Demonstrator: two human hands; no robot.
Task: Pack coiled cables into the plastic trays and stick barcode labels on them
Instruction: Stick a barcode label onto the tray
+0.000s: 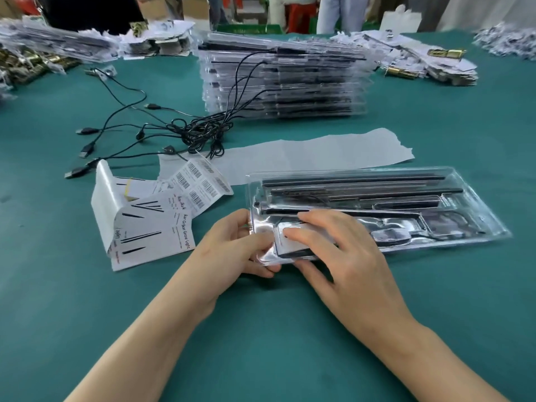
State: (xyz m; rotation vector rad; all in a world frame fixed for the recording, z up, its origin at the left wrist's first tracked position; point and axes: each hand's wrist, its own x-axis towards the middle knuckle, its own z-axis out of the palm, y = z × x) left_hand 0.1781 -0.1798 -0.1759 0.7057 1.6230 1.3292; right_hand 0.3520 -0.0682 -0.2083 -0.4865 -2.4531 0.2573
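Head view. Gripped the left end of the clear plastic tray [464, 204] with the left hand [237, 245], thumb on top, fingers curled round the rim. Pressed the straight, spread fingers of the right hand [342, 256] on a white label [287, 247] at the tray's near left corner, grasping nothing. Had the tray flat on the green table [261, 329], near and right of centre, with black strips and a thin cable inside. Left of it, had barcode label sheets [197, 181]; farther off, tangled USB cables [200, 132] trailing from a stack of packed trays [284, 79].
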